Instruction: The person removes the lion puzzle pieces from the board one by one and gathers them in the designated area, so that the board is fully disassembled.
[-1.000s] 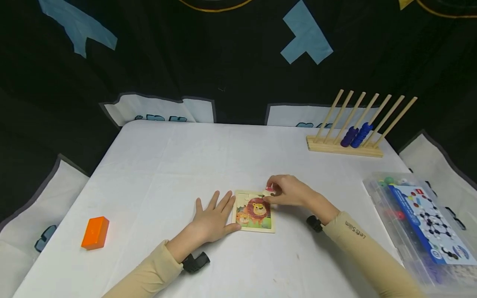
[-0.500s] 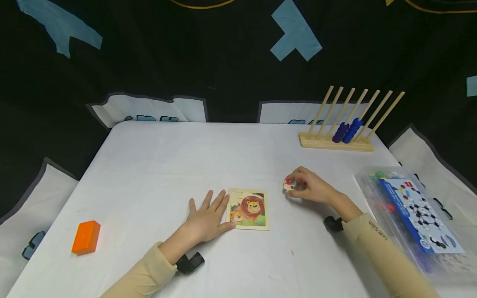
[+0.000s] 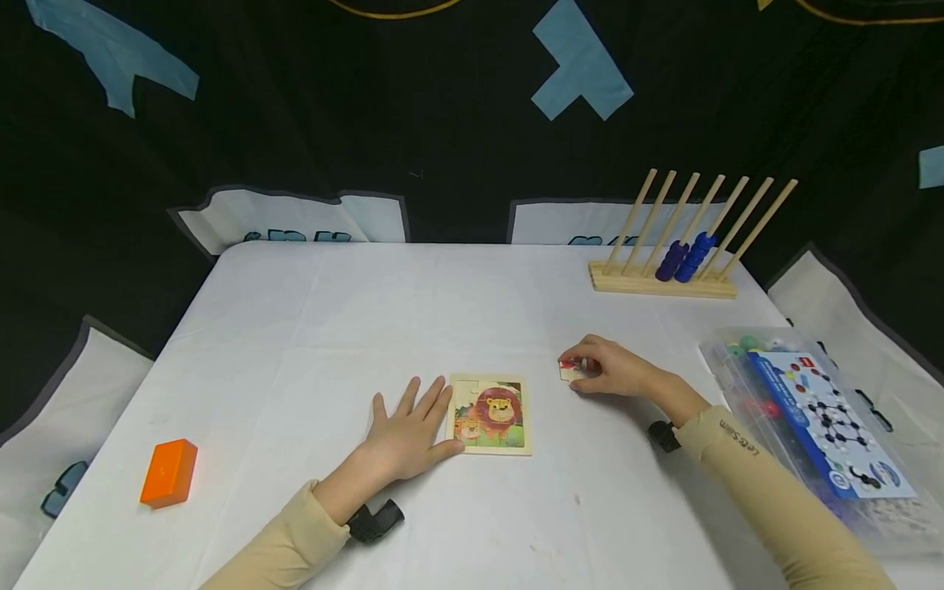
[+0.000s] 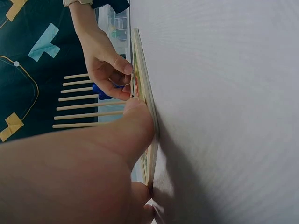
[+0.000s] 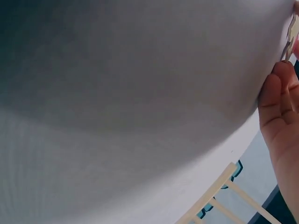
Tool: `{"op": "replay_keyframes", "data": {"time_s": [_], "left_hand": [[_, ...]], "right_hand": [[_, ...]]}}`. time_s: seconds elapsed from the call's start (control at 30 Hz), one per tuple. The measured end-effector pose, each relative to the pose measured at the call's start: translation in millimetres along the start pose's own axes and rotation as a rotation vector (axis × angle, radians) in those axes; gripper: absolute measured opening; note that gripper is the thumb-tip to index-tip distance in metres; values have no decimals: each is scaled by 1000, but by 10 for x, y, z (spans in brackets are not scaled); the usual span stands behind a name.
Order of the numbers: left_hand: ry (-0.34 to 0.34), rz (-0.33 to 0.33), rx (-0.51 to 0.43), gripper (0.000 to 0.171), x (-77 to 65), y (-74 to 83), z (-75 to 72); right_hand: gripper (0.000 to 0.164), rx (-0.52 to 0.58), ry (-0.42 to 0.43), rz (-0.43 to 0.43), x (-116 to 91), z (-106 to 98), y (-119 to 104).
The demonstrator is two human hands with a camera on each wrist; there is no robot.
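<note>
A small lion picture puzzle [image 3: 488, 415] in a pale wooden frame lies on the white table. My left hand [image 3: 409, 438] rests at its left side with fingers spread and straight, the thumb at the lower left edge. From low down, the left wrist view has that thumb [image 4: 138, 121] on the frame's edge. To the right of the puzzle, my right hand [image 3: 608, 366] pinches a puzzle piece [image 3: 570, 370] with some red on it between thumb and fingers. The right wrist view catches only the side of this piece [image 5: 293, 35] at the frame's border.
An orange block [image 3: 169, 473] stands at the left. At the back right is a wooden peg rack [image 3: 664, 284] with dark blue beads [image 3: 693, 258] on two pegs. A clear plastic box [image 3: 726, 360] topped by a blue-and-white booklet [image 3: 833, 426] stands at the right edge.
My right hand has moved away from the puzzle's upper right corner to the right, carrying the piece. The left hand keeps its place beside the frame; the head view has shifted slightly.
</note>
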State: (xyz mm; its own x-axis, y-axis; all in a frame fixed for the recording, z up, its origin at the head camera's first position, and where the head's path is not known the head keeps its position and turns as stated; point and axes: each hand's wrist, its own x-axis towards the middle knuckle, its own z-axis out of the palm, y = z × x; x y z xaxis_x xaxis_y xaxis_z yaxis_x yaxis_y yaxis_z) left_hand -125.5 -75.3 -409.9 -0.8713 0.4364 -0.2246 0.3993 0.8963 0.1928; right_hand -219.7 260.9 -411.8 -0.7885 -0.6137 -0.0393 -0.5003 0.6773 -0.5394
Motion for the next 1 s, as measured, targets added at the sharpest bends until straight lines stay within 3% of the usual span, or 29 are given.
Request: {"op": "replay_keyframes", "data": {"time_s": [0.3,0.6,0.83,1.0], "left_hand": [[-1,-6,9,81,12,-11,-6],[-11,-5,17,81,24,-9,13],[-10,-10,22,81,25,2,13],[-13,-15,22,81,17,5,6]], "right_hand": [[50,22,-104,-16,100,-120,-168],[55,33,-312,-193,494,104,-659],[62,-2,-455,-120,681,218,-769],[60,16,-491,-112,740,208,-751]]}}
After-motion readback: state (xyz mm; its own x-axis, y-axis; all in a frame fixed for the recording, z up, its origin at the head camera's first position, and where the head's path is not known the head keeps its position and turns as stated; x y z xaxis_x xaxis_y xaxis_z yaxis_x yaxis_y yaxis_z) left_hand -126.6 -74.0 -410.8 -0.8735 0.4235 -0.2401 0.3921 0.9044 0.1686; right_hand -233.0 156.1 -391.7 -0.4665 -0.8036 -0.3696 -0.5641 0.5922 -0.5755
